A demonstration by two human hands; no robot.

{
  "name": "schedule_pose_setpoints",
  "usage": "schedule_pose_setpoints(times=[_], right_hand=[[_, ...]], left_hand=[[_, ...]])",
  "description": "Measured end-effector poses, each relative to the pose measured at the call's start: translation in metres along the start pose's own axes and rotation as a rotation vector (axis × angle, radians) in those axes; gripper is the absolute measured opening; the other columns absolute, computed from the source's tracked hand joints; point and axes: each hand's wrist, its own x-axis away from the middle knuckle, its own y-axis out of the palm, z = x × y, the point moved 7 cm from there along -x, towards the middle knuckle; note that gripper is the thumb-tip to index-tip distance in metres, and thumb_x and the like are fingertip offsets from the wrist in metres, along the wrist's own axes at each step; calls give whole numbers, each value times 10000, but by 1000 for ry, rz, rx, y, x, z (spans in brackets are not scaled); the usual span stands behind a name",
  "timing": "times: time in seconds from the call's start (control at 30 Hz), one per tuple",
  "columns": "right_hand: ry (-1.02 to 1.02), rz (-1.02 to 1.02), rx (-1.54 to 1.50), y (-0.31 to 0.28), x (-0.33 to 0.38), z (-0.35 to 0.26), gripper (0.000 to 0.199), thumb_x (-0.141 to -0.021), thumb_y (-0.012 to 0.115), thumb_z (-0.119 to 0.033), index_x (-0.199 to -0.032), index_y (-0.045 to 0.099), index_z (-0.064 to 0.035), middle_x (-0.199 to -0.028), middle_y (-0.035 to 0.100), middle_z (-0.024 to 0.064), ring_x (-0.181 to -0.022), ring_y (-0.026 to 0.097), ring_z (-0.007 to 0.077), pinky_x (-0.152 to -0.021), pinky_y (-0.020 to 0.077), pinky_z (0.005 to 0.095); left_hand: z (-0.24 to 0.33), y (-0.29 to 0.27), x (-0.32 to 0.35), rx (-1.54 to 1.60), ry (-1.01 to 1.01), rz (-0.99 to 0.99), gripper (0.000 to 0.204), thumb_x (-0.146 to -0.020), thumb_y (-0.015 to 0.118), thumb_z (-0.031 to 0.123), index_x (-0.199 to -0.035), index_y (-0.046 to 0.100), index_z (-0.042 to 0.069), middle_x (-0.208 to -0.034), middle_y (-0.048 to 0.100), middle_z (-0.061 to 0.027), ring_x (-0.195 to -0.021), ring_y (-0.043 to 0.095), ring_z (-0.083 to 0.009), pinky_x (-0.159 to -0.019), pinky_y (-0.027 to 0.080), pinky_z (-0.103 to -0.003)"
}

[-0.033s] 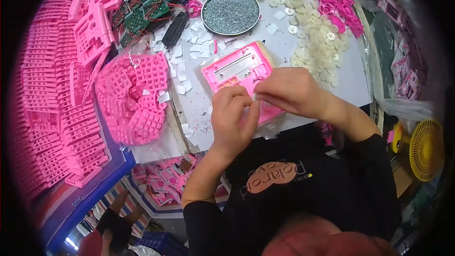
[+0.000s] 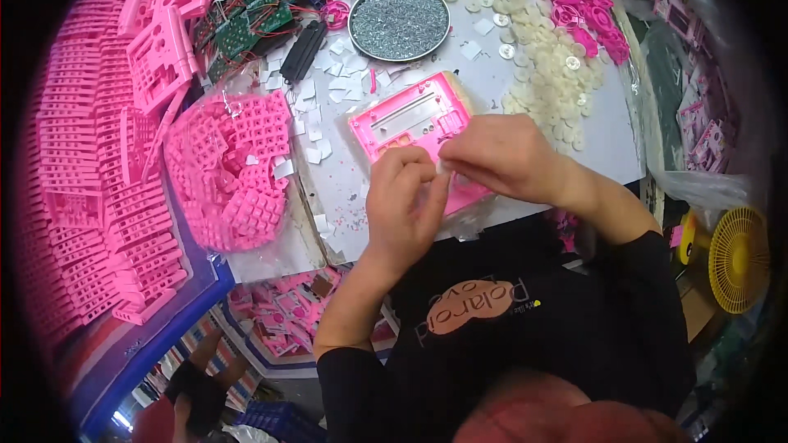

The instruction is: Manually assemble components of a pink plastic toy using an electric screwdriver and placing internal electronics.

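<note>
A pink plastic casing [image 2: 406, 123] with a long window slot lies face up on the white worktop [image 2: 492, 66]. Both my hands meet over its near right corner. My left hand [image 2: 406, 209] and my right hand [image 2: 505, 156] pinch a small whitish, thin piece [image 2: 450, 174] between their fingertips, just above the casing. The piece is mostly hidden by my fingers. The casing's near edge is covered by my hands.
A round metal tray of small screws [image 2: 400, 20] stands behind the casing. A heap of pink keypad grids [image 2: 234, 172] lies left, stacked pink frames [image 2: 82, 164] further left, green circuit boards [image 2: 254, 16] at the back. Cream discs [image 2: 550, 74] spread right; a yellow fan [image 2: 739, 258] sits lower right.
</note>
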Motion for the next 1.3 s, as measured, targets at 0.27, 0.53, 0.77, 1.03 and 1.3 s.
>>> schedule_pose_setpoints(times=[0.27,0.53,0.77,1.03,1.3], right_hand=[[67,-237,247,18,2,21,183,-741,752,-131,-838,606,-78,-870,566,60,-897,558,275,-673,522,393],[22,-199,496,43,8,25,156,-732,722,-130,-805,597,-72,-820,574,65,-820,563,276,-675,473,402],[210,-282,498,46,4,30,148,-744,729,-131,-831,620,-83,-832,636,83,-833,579,284,-674,447,421],[359,292,65,-65,-6,82,342,-810,774,-158,-1079,595,-47,-956,629,79,-922,598,217,-818,465,346],[194,207,478,-201,-69,223,398,-953,628,-86,-1308,491,29,-1241,621,161,-1127,607,258,-1018,451,369]], left_hand=[[-6,13,15,-683,208,-203,326,-800,772,192,-1099,675,107,-1238,633,-48,-1270,534,-276,-1117,287,-568],[-10,11,18,-645,177,-185,320,-792,767,183,-1095,683,123,-1238,631,-37,-1276,530,-265,-1132,261,-576],[-12,11,21,-648,160,-204,339,-796,761,202,-1116,683,123,-1262,622,-31,-1300,511,-259,-1143,225,-586],[-3,-30,-74,-353,119,38,99,-892,711,96,-952,705,18,-869,702,-124,-831,697,-252,-728,530,-343],[-81,40,-198,-1082,241,-53,164,-781,680,199,-870,762,87,-885,723,-143,-882,680,-318,-824,472,-485]])
